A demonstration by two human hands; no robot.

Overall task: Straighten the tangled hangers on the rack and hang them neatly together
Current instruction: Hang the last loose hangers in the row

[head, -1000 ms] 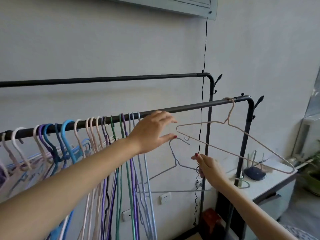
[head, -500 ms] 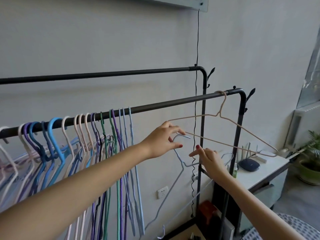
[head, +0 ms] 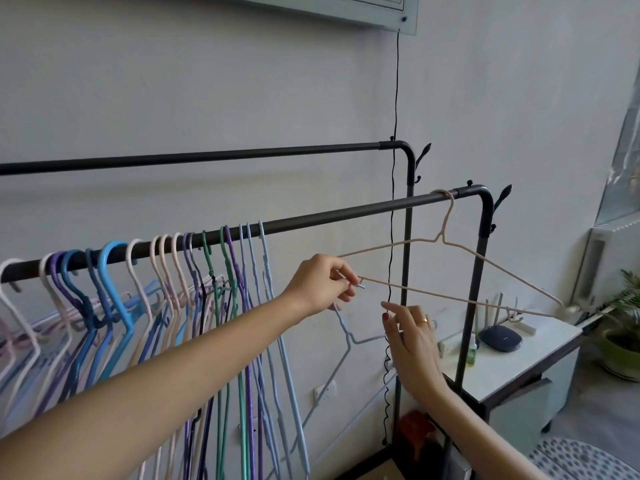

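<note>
A black rack's front rail (head: 346, 213) carries a packed row of coloured hangers (head: 173, 271) on its left half. One beige wire hanger (head: 446, 216) hangs alone near the rail's right end. My left hand (head: 322, 285) pinches the hook of a light blue wire hanger (head: 346, 344), right at the beige hanger's left corner. The blue hanger is off the rail and tilted. My right hand (head: 412, 341) is on its right shoulder wire, fingers loosely curled; the contact itself is hidden behind the hand. The rear rail (head: 207, 155) is bare.
A black cord (head: 394, 168) runs down the wall between my hands. Right of the rack stands a white side table (head: 519, 362) with a dark blue device (head: 498, 337) and a small green bottle (head: 471, 351). A potted plant (head: 623, 341) sits far right.
My left hand dropped from the rail and pinched the blue hanger's hook. The blue hanger rose and tilted toward the beige hanger's left corner. My right hand moved up with it.
</note>
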